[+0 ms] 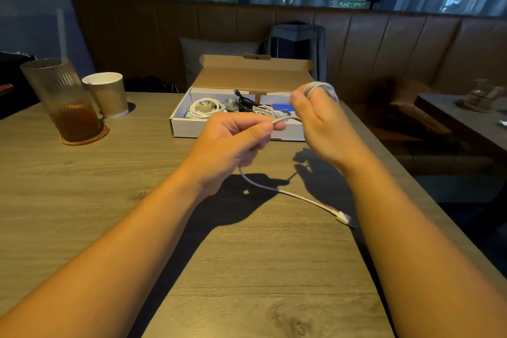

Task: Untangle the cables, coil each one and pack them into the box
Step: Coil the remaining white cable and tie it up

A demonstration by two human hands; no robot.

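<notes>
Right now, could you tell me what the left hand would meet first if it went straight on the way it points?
Probably the right hand, wound with the white cable that the left hand pinches; depth between them is unclear.

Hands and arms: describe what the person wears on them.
Nothing worn shows. The left hand and right hand are gloveless, both wrists carry no watch or band, and both forearms are bare of sleeves down to the picture's edge. No ring shows.

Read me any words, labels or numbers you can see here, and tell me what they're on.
No text reads clearly.
Orange lettering on the dark object at the left edge: cut off and blurred.
Blue label in the box: too small to read.
</notes>
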